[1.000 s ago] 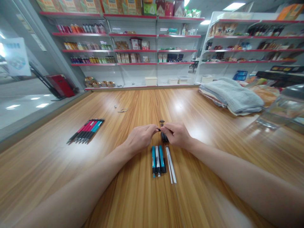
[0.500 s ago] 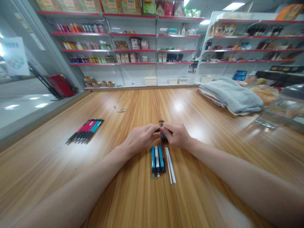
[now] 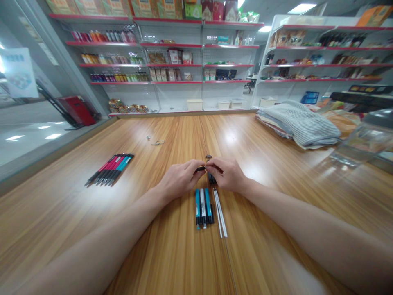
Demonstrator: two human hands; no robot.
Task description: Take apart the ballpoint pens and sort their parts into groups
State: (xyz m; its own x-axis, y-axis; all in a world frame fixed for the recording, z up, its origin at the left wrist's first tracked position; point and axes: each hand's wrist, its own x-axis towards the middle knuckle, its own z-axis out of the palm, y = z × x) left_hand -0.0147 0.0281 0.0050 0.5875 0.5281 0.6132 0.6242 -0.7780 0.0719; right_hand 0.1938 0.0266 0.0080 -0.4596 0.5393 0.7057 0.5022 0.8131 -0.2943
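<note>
My left hand (image 3: pixel 181 176) pinches a small black pen part (image 3: pixel 201 168) above the table. The fingertips of my right hand (image 3: pixel 226 173) are closed at that part's right end; what they hold is too small to make out. Below my hands lie blue and white pen barrels (image 3: pixel 202 205) side by side, with a black piece at their right. White refills (image 3: pixel 219 213) rest just right of them. Several black pen parts (image 3: pixel 211 178) are partly hidden beside my right fingers, and small dark pieces (image 3: pixel 208 157) lie just beyond.
A row of red, blue and black pens (image 3: pixel 112 169) lies at the left of the wooden table (image 3: pixel 153 254). A wire loop (image 3: pixel 157 143) sits farther back. Folded cloths (image 3: pixel 301 123) and a clear container (image 3: pixel 362 139) stand at the right. Stocked shelves (image 3: pixel 175 83) line the back.
My hands have drawn slightly apart and tilted, and more of the black pen part shows between them. The things on the table have not moved.
</note>
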